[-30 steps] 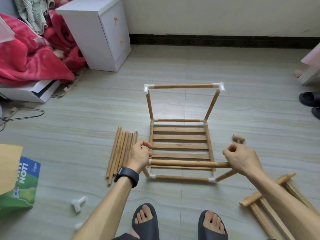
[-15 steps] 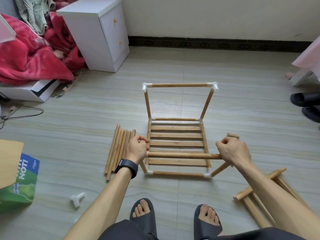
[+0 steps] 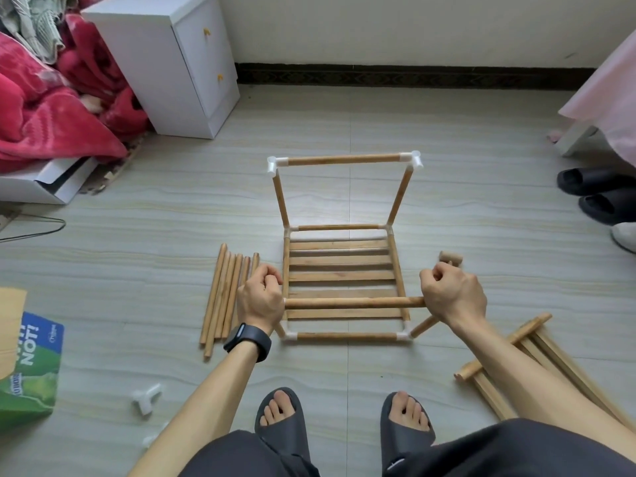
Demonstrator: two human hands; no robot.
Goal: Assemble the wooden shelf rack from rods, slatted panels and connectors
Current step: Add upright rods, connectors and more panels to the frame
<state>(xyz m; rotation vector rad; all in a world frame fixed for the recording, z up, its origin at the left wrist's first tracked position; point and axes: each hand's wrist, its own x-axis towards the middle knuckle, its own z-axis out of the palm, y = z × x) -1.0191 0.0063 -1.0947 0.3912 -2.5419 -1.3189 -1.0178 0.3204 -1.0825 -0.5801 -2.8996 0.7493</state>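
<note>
1. Two hands were at work on the partly built rack (image 3: 340, 232), which stood on the tiled floor (image 3: 481, 201) directly ahead of the person's feet.
2. Left hand (image 3: 261, 297): fingers curled tight into a fist round the left end of a horizontal rod (image 3: 354, 302). A dark watch (image 3: 247, 340) sat on that wrist.
3. Right hand (image 3: 451, 294): likewise fisted, thumb over the fingers, gripping the right end of the same rod. Whatever lay inside either fist at the rod ends was hidden.
4. Held rod: level, above the near part of the slatted panel (image 3: 340, 259), over the two short near uprights that slanted up from the white corner connectors (image 3: 403, 335).
5. Far side of rack: two uprights joined by a top rod (image 3: 344, 159) with white connectors at both corners.
6. Loose rods (image 3: 227, 294) lay side by side on the floor, just beside the left hand.
7. Second slatted panel (image 3: 537, 342) lay on the floor at the right, partly under the right forearm.
8. One spare white connector (image 3: 146, 397) lay on the floor at the near left.
9. Small wooden piece (image 3: 451, 258) lay just beyond the right hand; its kind could not be told.
10. Surroundings: white cabinet (image 3: 165, 63) and red blanket (image 3: 51, 115) at far left.
</note>
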